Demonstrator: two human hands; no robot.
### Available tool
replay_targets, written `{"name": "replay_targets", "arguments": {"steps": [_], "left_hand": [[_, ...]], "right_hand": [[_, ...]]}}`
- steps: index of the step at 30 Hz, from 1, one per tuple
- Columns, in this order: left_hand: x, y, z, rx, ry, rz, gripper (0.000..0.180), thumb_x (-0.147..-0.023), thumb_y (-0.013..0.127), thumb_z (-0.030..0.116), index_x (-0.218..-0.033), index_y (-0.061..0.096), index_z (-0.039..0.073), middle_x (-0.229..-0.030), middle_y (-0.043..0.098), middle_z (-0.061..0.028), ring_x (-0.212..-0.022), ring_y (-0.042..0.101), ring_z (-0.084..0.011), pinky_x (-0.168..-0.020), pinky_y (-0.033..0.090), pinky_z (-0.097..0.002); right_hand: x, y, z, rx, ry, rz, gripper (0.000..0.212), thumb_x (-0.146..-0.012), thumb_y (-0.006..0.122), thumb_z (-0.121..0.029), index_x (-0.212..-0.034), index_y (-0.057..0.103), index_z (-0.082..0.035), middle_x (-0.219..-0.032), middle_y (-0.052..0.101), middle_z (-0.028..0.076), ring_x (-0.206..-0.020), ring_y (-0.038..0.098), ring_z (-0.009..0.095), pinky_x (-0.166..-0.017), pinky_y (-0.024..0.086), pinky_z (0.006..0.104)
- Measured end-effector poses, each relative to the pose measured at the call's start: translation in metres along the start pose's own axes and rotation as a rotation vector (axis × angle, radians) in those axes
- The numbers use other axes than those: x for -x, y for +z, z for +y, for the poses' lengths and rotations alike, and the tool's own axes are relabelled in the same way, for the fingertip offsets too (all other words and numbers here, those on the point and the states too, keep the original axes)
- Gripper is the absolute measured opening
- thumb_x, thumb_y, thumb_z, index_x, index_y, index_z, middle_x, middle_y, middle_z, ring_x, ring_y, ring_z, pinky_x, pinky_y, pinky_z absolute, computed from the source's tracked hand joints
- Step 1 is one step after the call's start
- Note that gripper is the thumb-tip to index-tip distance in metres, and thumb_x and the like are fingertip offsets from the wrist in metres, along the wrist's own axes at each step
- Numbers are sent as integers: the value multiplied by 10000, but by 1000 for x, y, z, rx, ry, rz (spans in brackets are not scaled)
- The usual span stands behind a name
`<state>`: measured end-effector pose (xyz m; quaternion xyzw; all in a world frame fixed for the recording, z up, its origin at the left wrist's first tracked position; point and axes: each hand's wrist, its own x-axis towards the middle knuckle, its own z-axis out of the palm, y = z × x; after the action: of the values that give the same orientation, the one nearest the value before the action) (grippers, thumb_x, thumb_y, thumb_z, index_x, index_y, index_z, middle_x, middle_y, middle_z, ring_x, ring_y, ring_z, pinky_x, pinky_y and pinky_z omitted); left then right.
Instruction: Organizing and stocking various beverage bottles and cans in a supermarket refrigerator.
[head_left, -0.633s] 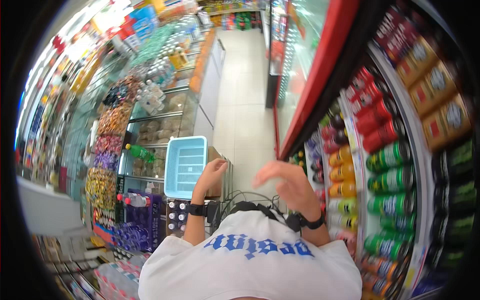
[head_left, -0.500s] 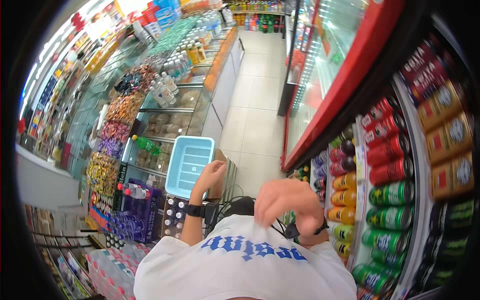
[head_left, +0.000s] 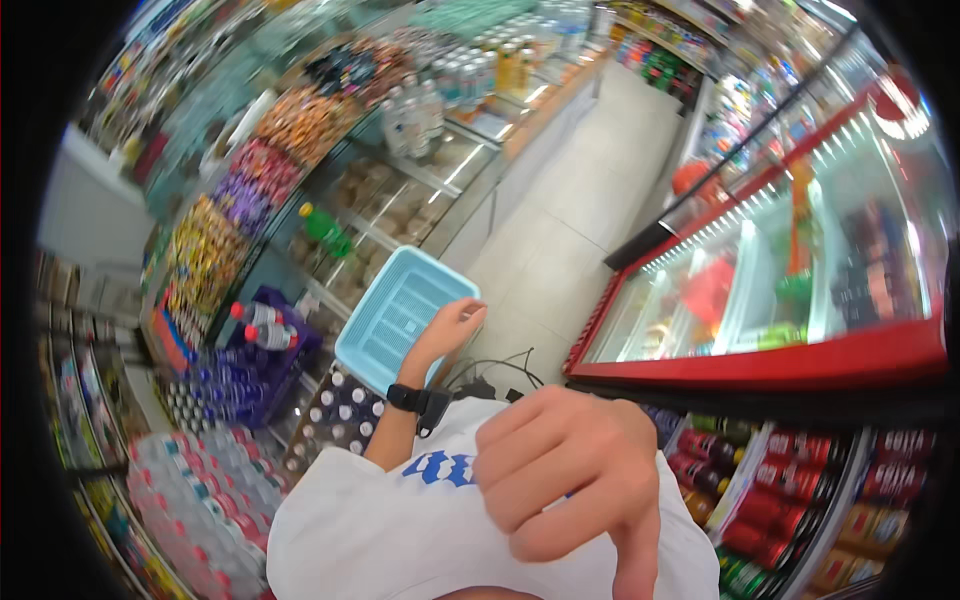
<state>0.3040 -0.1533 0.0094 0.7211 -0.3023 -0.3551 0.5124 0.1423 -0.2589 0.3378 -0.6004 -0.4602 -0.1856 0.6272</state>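
A light blue plastic basket (head_left: 375, 285) with slotted sides stands upright at the edge of the glass counter, with no goods visible in it. My left hand (head_left: 450, 325), a black band on its wrist, is over the basket's right rim, fingers loosely bent and apart. Whether it touches the rim I cannot tell. Large and close, my right hand (head_left: 565, 470) is raised in front of my white shirt (head_left: 380, 530). Its fingers are curled in, the thumb sticks out downward, and no object shows in it; the palm is hidden.
Bottled drinks (head_left: 340, 400) and a shrink-wrapped bottle pack (head_left: 200, 500) stand to the left. The glass counter (head_left: 440, 170) carries sweets and bottles, including a green one (head_left: 325, 230). A red-framed fridge (head_left: 760, 370) and canned drinks (head_left: 780, 500) are right. Black cables (head_left: 490, 370) lie ahead.
The view has turned, so the counter and fridge appear tilted. My right hand has come up closer and lower in view. My left hand stays over the basket's right rim.
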Motion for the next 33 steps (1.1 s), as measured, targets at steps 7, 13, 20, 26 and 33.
{"name": "replay_targets", "arguments": {"steps": [7,13,20,26,33], "left_hand": [[4,-36,-23,19,-64,259,338,-994,627,265,-1177,683,-15,-1055,739,-138,-904,695,-230,-812,554,-357],[16,-48,-20,170,-289,583,329,-1002,632,260,-1178,684,-13,-1069,739,-130,-949,693,-231,-842,549,-350],[20,-16,-21,284,-302,993,363,-1019,633,265,-1226,656,-31,-1126,714,-130,-1003,672,-191,-883,524,-311],[45,32,-1,366,-477,1241,381,-1050,601,273,-1276,625,-34,-1169,701,-145,-1088,684,-218,-934,549,-335],[57,86,-5,450,-399,1512,325,-1013,638,231,-1197,668,-35,-1062,720,-107,-970,672,-176,-877,530,-316]], "right_hand": [[-42,-35,76,-371,-105,-156,721,-1011,402,-637,-759,601,9,-737,539,119,-575,521,271,-490,365,350],[-76,-92,127,-678,-254,-427,682,-860,625,-676,-597,506,-58,-604,383,46,-498,460,232,-447,305,315],[-61,-157,160,-967,-147,-567,651,-940,474,-603,-762,591,12,-734,551,125,-563,504,270,-474,332,339],[-69,-191,171,-1259,-202,-613,722,-956,440,-662,-736,586,9,-689,540,124,-560,518,273,-463,330,344],[-55,-154,212,-1013,-12,-790,473,-833,746,-497,-730,628,-51,-692,594,74,-586,565,272,-527,409,351]]}}
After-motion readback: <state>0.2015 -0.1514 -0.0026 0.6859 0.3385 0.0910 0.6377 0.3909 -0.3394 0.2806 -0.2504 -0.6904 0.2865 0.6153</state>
